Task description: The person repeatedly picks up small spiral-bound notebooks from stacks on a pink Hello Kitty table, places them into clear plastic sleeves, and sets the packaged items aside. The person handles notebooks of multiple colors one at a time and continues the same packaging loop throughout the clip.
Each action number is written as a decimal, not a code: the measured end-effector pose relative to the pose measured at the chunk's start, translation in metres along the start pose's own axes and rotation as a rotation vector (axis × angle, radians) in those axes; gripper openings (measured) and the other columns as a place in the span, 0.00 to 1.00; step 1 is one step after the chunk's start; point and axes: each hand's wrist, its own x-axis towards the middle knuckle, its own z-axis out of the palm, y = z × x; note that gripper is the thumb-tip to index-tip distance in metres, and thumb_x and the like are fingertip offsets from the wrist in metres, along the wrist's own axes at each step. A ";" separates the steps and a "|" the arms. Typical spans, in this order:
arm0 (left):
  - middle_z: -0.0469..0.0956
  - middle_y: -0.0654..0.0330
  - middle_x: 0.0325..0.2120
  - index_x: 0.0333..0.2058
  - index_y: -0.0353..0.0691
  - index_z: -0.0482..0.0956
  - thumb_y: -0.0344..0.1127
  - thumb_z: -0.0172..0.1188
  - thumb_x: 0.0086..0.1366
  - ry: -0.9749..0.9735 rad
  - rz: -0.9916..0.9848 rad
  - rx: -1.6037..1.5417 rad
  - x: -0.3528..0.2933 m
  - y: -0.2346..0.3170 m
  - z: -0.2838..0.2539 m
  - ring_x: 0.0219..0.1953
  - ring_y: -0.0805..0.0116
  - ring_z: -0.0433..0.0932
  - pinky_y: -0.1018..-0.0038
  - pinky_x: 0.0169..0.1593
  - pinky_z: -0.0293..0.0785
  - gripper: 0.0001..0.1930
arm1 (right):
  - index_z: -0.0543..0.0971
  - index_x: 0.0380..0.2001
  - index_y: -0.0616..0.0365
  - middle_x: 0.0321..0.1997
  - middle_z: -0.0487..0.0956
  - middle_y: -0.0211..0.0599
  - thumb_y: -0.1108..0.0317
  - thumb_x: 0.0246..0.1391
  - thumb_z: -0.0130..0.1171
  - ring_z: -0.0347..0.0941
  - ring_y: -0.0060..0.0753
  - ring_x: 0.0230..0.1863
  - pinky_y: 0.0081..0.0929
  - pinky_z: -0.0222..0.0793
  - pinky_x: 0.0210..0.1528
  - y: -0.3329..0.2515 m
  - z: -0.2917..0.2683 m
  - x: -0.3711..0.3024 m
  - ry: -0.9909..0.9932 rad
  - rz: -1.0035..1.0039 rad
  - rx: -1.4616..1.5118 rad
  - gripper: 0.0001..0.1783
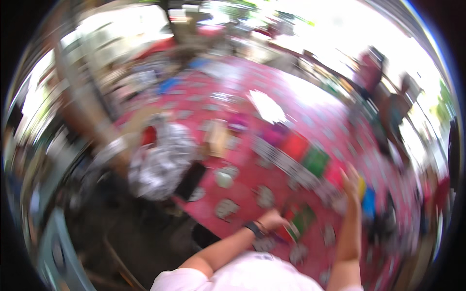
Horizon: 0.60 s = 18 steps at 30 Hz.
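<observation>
Motion blurs much of the view. My left hand (274, 220), with a dark band on its wrist, is closed at the left edge of a flat red and green piece (302, 222) near the front of the table; it seems to grip that edge, though the fingers are smeared. Farther right, my right hand (350, 180) reaches out with its fingers apart, over the pink part of a row of coloured blocks. In that row show purple (274, 135), red (294, 146), green (315, 162), yellow (361, 188) and blue (368, 202) pieces. Along its near side runs a pale strip with dark marks (286, 163).
A pink patterned cloth (247, 186) covers the table. On its left lie a crumpled grey-white bundle (165, 162), a dark flat object (190, 181), a tan block (216, 138) and a pale round item (224, 177). A white sheet (267, 106) lies farther back. A bluish chair (60, 254) stands lower left.
</observation>
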 end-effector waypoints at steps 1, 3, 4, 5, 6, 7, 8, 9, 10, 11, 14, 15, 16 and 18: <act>0.75 0.50 0.16 0.19 0.31 0.79 0.47 0.67 0.39 0.018 0.052 0.001 0.012 -0.031 -0.001 0.20 0.62 0.74 0.65 0.27 0.70 0.21 | 0.70 0.53 0.62 0.52 0.73 0.50 0.58 0.55 0.55 0.69 0.48 0.54 0.36 0.62 0.58 -0.016 0.010 0.015 -0.153 0.236 0.268 0.25; 0.78 0.52 0.18 0.22 0.29 0.80 0.46 0.67 0.36 0.027 0.104 0.009 0.005 -0.030 0.011 0.20 0.62 0.75 0.65 0.26 0.69 0.22 | 0.66 0.57 0.61 0.56 0.70 0.52 0.55 0.51 0.59 0.65 0.47 0.58 0.37 0.59 0.61 0.009 -0.003 0.027 -0.567 0.176 0.073 0.33; 0.79 0.51 0.19 0.20 0.30 0.80 0.46 0.67 0.36 -0.007 0.196 -0.089 0.014 -0.041 0.007 0.22 0.60 0.76 0.66 0.29 0.70 0.21 | 0.62 0.61 0.54 0.61 0.64 0.53 0.52 0.47 0.62 0.60 0.45 0.63 0.36 0.55 0.64 -0.012 -0.022 0.067 -0.849 0.312 0.100 0.40; 0.78 0.52 0.21 0.24 0.28 0.78 0.44 0.68 0.39 -0.006 0.113 -0.050 0.012 -0.034 0.009 0.25 0.60 0.76 0.65 0.30 0.70 0.22 | 0.62 0.60 0.54 0.60 0.65 0.53 0.52 0.47 0.62 0.61 0.45 0.62 0.36 0.55 0.63 -0.021 -0.034 0.071 -0.915 0.369 0.040 0.39; 0.77 0.52 0.24 0.28 0.26 0.76 0.42 0.69 0.41 0.000 0.034 -0.018 0.014 -0.023 0.014 0.29 0.60 0.76 0.65 0.32 0.70 0.23 | 0.63 0.60 0.54 0.60 0.65 0.53 0.52 0.47 0.62 0.61 0.45 0.61 0.36 0.56 0.62 -0.033 -0.036 0.081 -0.910 0.370 -0.001 0.39; 0.72 0.54 0.40 0.40 0.31 0.74 0.38 0.68 0.44 -0.052 0.134 -0.274 0.015 -0.028 0.021 0.43 0.66 0.71 0.70 0.41 0.69 0.24 | 0.63 0.59 0.55 0.59 0.65 0.52 0.53 0.47 0.62 0.61 0.45 0.60 0.36 0.56 0.62 -0.047 -0.035 0.086 -0.889 0.372 -0.024 0.38; 0.66 0.56 0.57 0.51 0.36 0.71 0.33 0.68 0.48 -0.118 0.228 -0.517 0.004 -0.022 0.025 0.57 0.72 0.65 0.75 0.51 0.68 0.30 | 0.64 0.58 0.55 0.58 0.66 0.52 0.53 0.46 0.62 0.61 0.45 0.60 0.36 0.56 0.61 -0.059 -0.029 0.085 -0.868 0.369 -0.027 0.37; 0.69 0.58 0.55 0.50 0.32 0.71 0.30 0.67 0.46 0.158 0.242 -0.272 -0.005 -0.011 0.027 0.54 0.71 0.69 0.73 0.49 0.70 0.30 | 0.64 0.58 0.55 0.58 0.66 0.52 0.53 0.46 0.62 0.62 0.45 0.59 0.36 0.57 0.60 -0.067 -0.029 0.084 -0.835 0.376 -0.030 0.37; 0.68 0.59 0.56 0.50 0.32 0.70 0.29 0.67 0.46 0.134 0.223 -0.255 -0.007 -0.011 0.021 0.55 0.72 0.68 0.73 0.49 0.70 0.30 | 0.65 0.57 0.55 0.57 0.66 0.52 0.54 0.46 0.62 0.62 0.45 0.58 0.36 0.57 0.60 -0.077 -0.030 0.083 -0.799 0.374 -0.025 0.36; 0.66 0.60 0.57 0.50 0.31 0.70 0.28 0.66 0.45 0.107 0.200 -0.235 -0.004 -0.011 0.018 0.55 0.72 0.68 0.73 0.49 0.70 0.30 | 0.65 0.56 0.55 0.56 0.67 0.51 0.54 0.46 0.63 0.62 0.45 0.58 0.36 0.57 0.59 -0.083 -0.033 0.082 -0.765 0.374 -0.014 0.35; 0.58 0.62 0.62 0.53 0.33 0.67 0.24 0.64 0.45 -0.002 0.268 -0.695 0.037 -0.047 0.029 0.59 0.72 0.64 0.73 0.50 0.71 0.33 | 0.66 0.54 0.56 0.54 0.68 0.50 0.55 0.46 0.63 0.63 0.44 0.55 0.36 0.58 0.57 -0.108 -0.038 0.077 -0.649 0.357 0.041 0.33; 0.57 0.62 0.63 0.55 0.34 0.66 0.24 0.64 0.45 -0.026 0.260 -0.682 0.040 -0.050 0.030 0.59 0.71 0.63 0.73 0.50 0.71 0.34 | 0.67 0.54 0.56 0.53 0.68 0.50 0.56 0.46 0.63 0.63 0.44 0.55 0.36 0.58 0.56 -0.113 -0.041 0.071 -0.607 0.361 0.062 0.33; 0.56 0.61 0.63 0.56 0.35 0.65 0.24 0.64 0.45 -0.052 0.255 -0.665 0.042 -0.051 0.029 0.60 0.70 0.63 0.73 0.51 0.71 0.35 | 0.67 0.53 0.56 0.52 0.68 0.50 0.56 0.46 0.63 0.64 0.44 0.54 0.35 0.59 0.56 -0.117 -0.044 0.067 -0.564 0.364 0.083 0.32; 0.62 0.56 0.53 0.50 0.31 0.67 0.30 0.66 0.44 0.005 0.242 -0.442 0.044 -0.053 0.024 0.53 0.65 0.67 0.71 0.47 0.71 0.32 | 0.68 0.52 0.56 0.51 0.69 0.49 0.57 0.45 0.63 0.64 0.44 0.52 0.35 0.59 0.54 -0.129 -0.054 0.054 -0.479 0.356 0.128 0.31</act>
